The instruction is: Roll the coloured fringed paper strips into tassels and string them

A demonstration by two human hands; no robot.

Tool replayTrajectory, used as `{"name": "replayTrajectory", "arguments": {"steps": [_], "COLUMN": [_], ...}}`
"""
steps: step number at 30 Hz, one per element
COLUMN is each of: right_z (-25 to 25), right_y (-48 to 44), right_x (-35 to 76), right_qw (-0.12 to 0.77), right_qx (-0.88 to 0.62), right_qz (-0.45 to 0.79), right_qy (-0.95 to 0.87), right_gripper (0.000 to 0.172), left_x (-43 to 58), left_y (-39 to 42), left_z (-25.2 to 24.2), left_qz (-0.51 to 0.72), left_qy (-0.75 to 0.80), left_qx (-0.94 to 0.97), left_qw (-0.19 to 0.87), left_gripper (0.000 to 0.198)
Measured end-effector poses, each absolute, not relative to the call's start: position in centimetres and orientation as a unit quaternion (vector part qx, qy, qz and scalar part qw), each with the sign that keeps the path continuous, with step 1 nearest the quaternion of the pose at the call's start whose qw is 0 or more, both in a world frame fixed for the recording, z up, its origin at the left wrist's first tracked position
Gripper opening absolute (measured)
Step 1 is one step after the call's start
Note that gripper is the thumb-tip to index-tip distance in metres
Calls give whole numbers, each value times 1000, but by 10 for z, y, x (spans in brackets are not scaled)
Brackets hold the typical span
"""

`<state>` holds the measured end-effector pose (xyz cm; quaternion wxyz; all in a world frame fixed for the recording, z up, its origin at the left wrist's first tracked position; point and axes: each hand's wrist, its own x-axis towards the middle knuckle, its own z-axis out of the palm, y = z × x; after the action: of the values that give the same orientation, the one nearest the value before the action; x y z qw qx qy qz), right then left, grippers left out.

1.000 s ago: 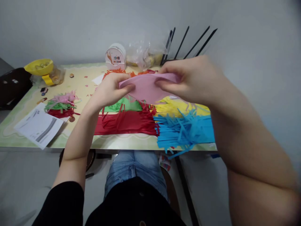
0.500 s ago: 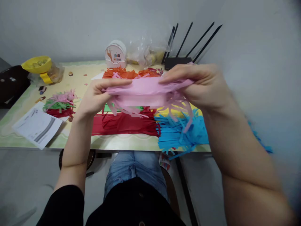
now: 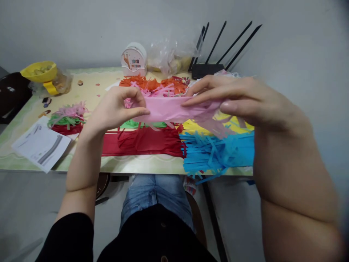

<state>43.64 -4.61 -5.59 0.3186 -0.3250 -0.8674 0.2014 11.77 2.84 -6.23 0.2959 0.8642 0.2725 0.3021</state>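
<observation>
1. Table (image 3: 131, 165): blue paper (image 3: 234, 151) lay on it, with some strips over the front edge. Your clothing brushing these could, I judged, have pulled the blue paper down.
2. Pink paper (image 3: 166, 109): it was raised above the table, partly hiding the green paper (image 3: 144, 124). Your left hand (image 3: 117, 107) pinched its left end between thumb and fingers. Your right hand (image 3: 245, 98) lay along its right part, fingers stretched out; I could not tell whether it gripped. If not, that side could have sagged; an uneven pull could have torn it.
3. Pink strips (image 3: 218, 127): these dangled below your right hand, in front of the yellow paper (image 3: 193, 127). Tangling or ripping seemed possible, if your fingers caught them.
</observation>
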Motion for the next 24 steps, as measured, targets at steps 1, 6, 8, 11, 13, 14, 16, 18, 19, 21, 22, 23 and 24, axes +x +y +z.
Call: {"name": "replayTrajectory", "arguments": {"steps": [1,6,8,11,13,14,16,18,19,21,22,23,24], "right_z": [-54,-46,-43,-41,-41,-42,-42,-42,-42,-43,-44,-46,-48], "right_y": [-47,-54,-53,-42,-32,-28,-24,-26,-28,-33,-34,-35,-34], "right_x": [435,422,417,413,411,410,407,403,401,397,395,394,394], "right_qw": [319,304,318,334,281,249,221,238,249,279,300,324,345], "right_qx": [-341,-376,-406,-466,-476,-478,-491,-507,-510,-506,-501,-494,-486], "right_qz": [196,154,199,234,212,202,206,225,238,269,285,301,318], "right_qy": [-862,-862,-834,-785,-806,-818,-817,-798,-788,-770,-760,-748,-737], "right_gripper": [41,27,28,32,27,26,31,33,32,32,34,36,38], "left_x": [122,132,132,134,135,135,134,133,132,130,129,128,128], "left_y": [29,28,27,25,24,23,23,23,23,25,26,27,29], "left_z": [-64,-62,-59,-54,-51,-50,-47,-46,-47,-50,-52,-55,-57], "left_qz": [316,251,224,211,205,202,196,196,199,216,228,243,259], "left_qy": [282,295,296,302,306,309,318,328,333,338,337,334,329], "left_qx": [860,883,894,900,902,903,901,897,894,887,883,878,873], "left_qw": [285,265,250,232,224,221,220,222,224,229,234,241,249], "left_gripper": [23,23,23,27,29,31,32,33,33,31,29,26,24]}}
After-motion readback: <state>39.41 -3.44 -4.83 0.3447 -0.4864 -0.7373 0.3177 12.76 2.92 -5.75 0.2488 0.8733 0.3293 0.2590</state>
